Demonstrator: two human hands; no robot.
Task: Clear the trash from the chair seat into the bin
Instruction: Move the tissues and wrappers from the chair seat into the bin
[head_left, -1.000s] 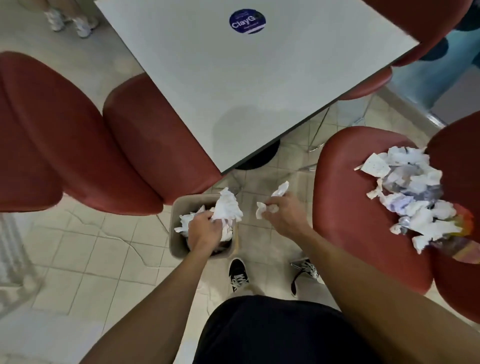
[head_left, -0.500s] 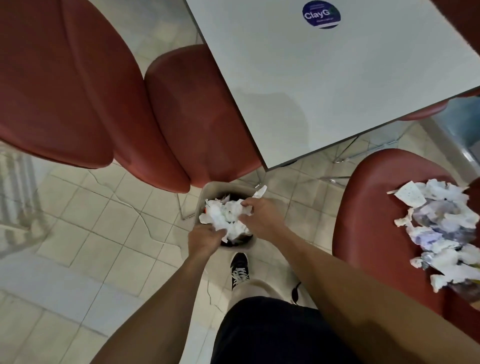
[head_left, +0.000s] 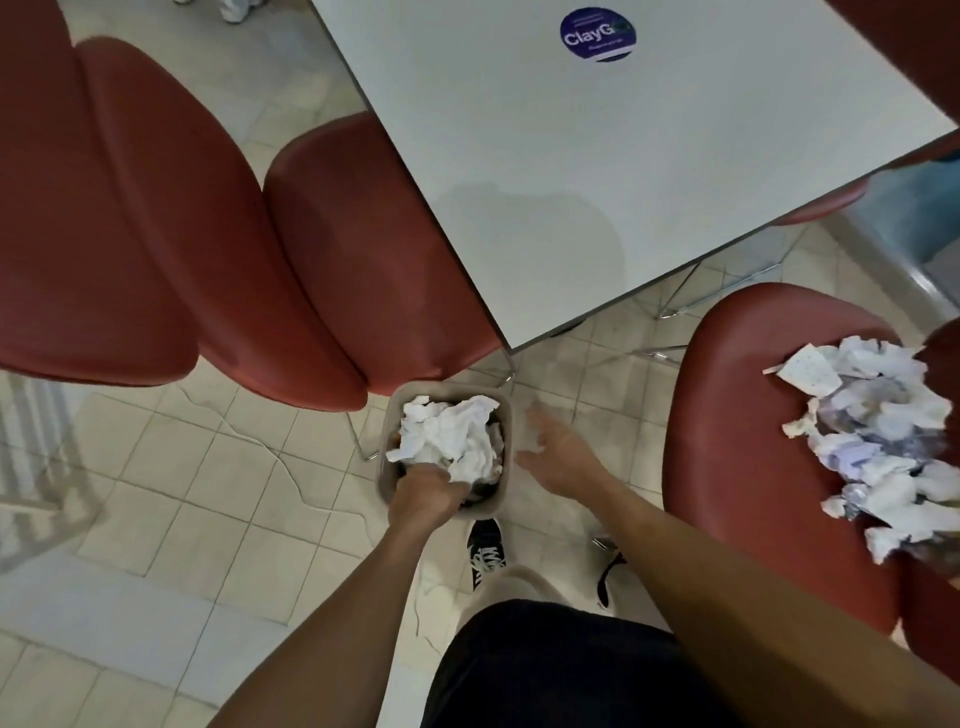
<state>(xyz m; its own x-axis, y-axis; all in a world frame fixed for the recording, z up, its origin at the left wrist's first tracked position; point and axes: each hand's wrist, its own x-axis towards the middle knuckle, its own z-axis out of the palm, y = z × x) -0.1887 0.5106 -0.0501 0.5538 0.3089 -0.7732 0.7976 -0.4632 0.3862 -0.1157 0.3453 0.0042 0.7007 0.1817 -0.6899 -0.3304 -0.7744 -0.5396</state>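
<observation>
Crumpled paper (head_left: 878, 441), the trash to clear, lies heaped on the red chair seat (head_left: 737, 415) well to the right of the bin (head_left: 506, 415); more white paper (head_left: 452, 436) already fills the bin to its rim. The left hand (head_left: 423, 493) curls round the bin's near edge, likely to steady it. The right hand (head_left: 556, 447) hangs just right of the bin, fingers spread and holding nothing. The bin stands on pale floor tiles (head_left: 182, 467), beneath a white table (head_left: 597, 182) corner, red chairs (head_left: 156, 208) to its left.

Bin (head_left: 506, 415) left of chair seat (head_left: 737, 415) (trash (head_left: 878, 441) on it).
</observation>
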